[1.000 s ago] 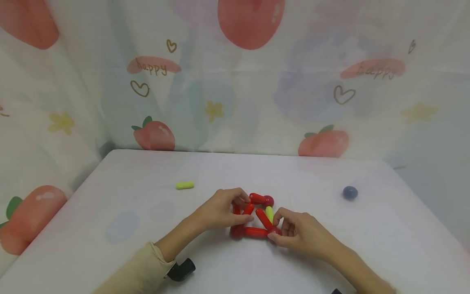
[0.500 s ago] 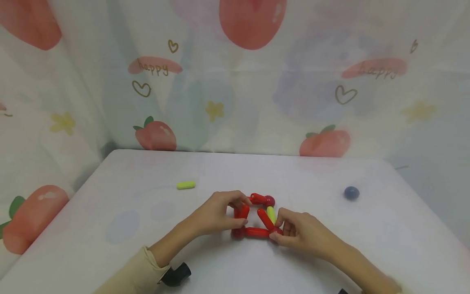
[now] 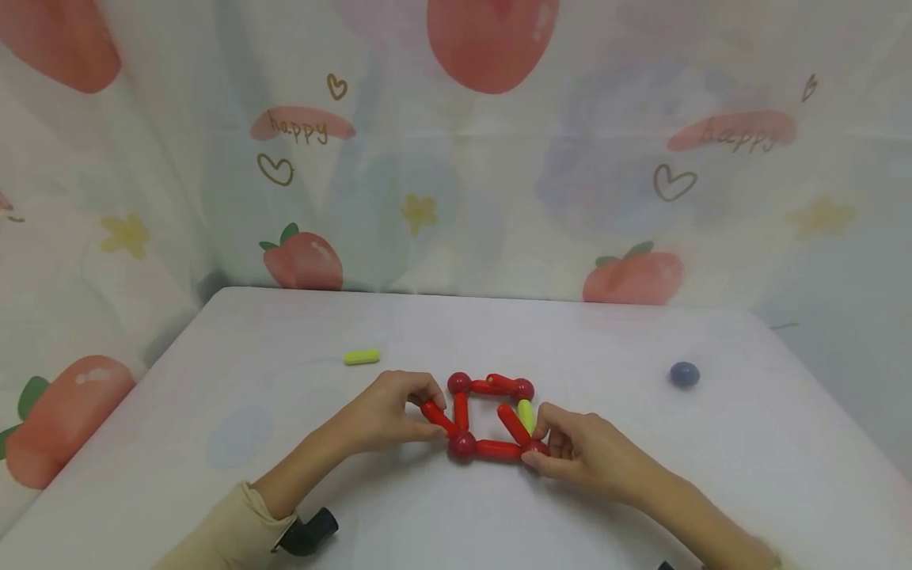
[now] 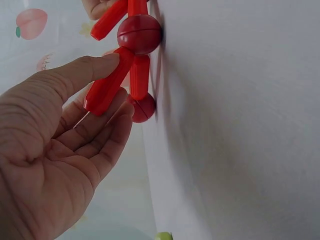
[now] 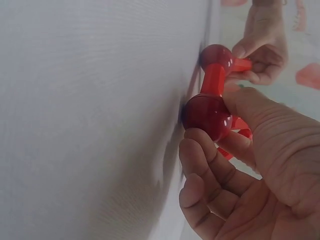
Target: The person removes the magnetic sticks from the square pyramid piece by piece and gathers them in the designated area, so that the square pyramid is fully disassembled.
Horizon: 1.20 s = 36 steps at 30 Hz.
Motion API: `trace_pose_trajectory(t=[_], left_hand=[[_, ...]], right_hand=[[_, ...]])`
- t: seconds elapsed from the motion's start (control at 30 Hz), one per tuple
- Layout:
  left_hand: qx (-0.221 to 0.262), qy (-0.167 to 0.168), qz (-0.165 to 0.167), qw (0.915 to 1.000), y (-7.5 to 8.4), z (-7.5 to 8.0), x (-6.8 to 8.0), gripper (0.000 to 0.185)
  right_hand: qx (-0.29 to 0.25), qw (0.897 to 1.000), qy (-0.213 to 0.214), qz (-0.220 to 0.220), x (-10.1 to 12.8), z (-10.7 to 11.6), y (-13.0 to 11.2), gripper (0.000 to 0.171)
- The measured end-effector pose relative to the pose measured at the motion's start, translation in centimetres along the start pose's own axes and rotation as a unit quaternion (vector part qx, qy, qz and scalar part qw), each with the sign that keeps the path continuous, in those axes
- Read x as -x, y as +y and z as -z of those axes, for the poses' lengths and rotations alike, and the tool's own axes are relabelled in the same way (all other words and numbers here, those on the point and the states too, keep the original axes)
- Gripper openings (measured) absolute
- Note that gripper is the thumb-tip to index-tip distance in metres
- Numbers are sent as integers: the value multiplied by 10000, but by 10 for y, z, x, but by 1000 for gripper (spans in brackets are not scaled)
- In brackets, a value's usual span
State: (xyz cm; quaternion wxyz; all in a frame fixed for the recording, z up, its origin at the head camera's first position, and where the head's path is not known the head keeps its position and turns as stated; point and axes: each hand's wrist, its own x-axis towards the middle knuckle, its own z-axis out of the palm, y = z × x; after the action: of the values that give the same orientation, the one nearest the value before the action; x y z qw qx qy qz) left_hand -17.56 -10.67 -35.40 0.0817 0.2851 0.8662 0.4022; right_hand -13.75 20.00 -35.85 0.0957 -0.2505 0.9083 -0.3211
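My left hand (image 3: 388, 410) pinches the tilted rod (image 3: 438, 417), thumb on one side and fingers on the other, its lower end at the near-left ball (image 3: 462, 446). My right hand (image 3: 586, 447) grips the near-right ball (image 5: 206, 117) between thumb and fingers. Between my hands the red frame (image 3: 492, 450) sits on the table (image 3: 427, 514), a ball at each corner, the front rod (image 5: 214, 79) joining the two near ones.

Leverage is what worries me: a sideways push on the tilted rod could well prise its end off, or roll the near-left ball and skew the side rod (image 3: 461, 412) — I can't tell how firmly these joints hold. If my right hand twists or lifts, the near-right ball may turn and swing the leaning rod (image 3: 513, 424) and the yellow-green rod (image 3: 526, 415) out of line. The far-right ball (image 3: 524, 389), which neither hand steadies, could then drag along or part. The loose rod (image 3: 362, 358) lies beyond my left hand, where a careless sweep might brush it — the blue ball (image 3: 685, 375), well apart, seems safer
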Motion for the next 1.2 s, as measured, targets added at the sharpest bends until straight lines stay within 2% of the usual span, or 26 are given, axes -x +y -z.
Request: trace_pose_trajectory(t=[0.2,0.47,0.9,1.03,1.2], left_hand=[[-160,142,265,9994,-4,0,3,26],[-286,253,434,9983,-6,-1,4,26],[-275,440,474,9975,-10,-5,6,26],[-387,527,486,9967,-8,-7,7,26],[-744,773,671,9920,-8,-6,9,24]], right_hand=[[21,10000,-55,8,0,-1,-1,26],[129,9998,-34,-120,0,-2,-2,28],[135,9999,69,-17,1,-3,-3,29],[148,9999,87,-2,1,-3,-3,29],[146,9998,101,-30,1,-4,-4,29]])
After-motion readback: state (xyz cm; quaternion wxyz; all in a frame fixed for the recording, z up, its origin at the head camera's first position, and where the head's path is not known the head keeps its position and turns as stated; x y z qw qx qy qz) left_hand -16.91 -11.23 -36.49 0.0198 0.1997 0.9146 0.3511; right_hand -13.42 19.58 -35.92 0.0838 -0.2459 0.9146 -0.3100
